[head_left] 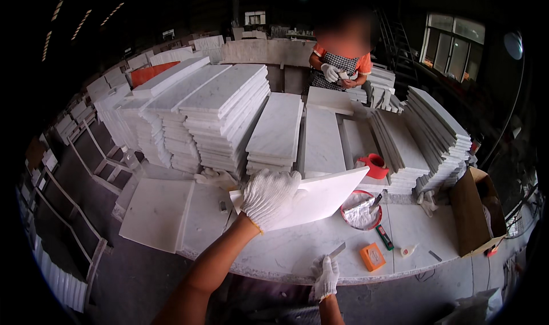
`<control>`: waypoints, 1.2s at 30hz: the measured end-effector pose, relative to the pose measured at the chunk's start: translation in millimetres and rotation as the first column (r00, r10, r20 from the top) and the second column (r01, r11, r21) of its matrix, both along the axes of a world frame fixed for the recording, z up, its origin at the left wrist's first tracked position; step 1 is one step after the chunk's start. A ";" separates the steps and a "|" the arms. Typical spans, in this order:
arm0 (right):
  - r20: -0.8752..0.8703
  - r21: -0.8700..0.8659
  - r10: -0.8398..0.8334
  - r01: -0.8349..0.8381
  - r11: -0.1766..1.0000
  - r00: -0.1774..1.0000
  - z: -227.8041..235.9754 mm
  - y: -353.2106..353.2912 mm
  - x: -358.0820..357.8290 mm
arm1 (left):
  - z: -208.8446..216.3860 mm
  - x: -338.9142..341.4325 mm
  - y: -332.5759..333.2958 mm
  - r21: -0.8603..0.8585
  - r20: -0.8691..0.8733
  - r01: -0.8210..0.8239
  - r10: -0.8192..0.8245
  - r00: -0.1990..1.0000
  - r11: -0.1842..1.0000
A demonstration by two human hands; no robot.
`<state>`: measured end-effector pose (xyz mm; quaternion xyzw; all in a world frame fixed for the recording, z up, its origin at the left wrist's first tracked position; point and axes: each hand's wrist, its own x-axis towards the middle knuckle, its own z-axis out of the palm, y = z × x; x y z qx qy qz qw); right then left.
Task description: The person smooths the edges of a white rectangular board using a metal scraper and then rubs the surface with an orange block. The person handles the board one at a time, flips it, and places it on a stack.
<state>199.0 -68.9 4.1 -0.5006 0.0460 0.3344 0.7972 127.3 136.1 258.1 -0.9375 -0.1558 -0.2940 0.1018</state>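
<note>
Both full | your left hand (270, 193) grips the white rectangular stone slab (326, 196), mostly left of the red-rimmed round tub (345, 215) | right hand (327, 278) holds a grey metal blade (338, 249) | likely heavy, brittle: grasp opposite edges

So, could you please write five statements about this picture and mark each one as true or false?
1. The left hand holds a tilted white slab. True.
2. The right hand is bare. False: it is gloved in white.
3. A thin blade is held in the right hand. True.
4. The orange box lies left of the right hand. False: it lies to the right.
5. The red-rimmed bowl contains white material. True.
</note>
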 end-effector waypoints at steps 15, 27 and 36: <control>-0.035 0.084 0.020 -0.017 0.996 0.999 2.4 -0.8 -0.2 | -1.5 -3.7 -17.5 0.048 -0.022 -0.035 0.036 0.999 0.998; -0.002 0.090 -0.003 0.003 0.996 1.000 3.5 -2.8 -1.6 | -1.0 -4.4 -17.3 0.071 -0.006 -0.046 0.046 0.999 0.996; 0.677 -0.011 -0.131 0.187 0.982 0.725 130.2 -13.5 57.5 | -9.5 -3.8 -31.5 0.073 -0.091 -0.074 0.080 0.993 0.995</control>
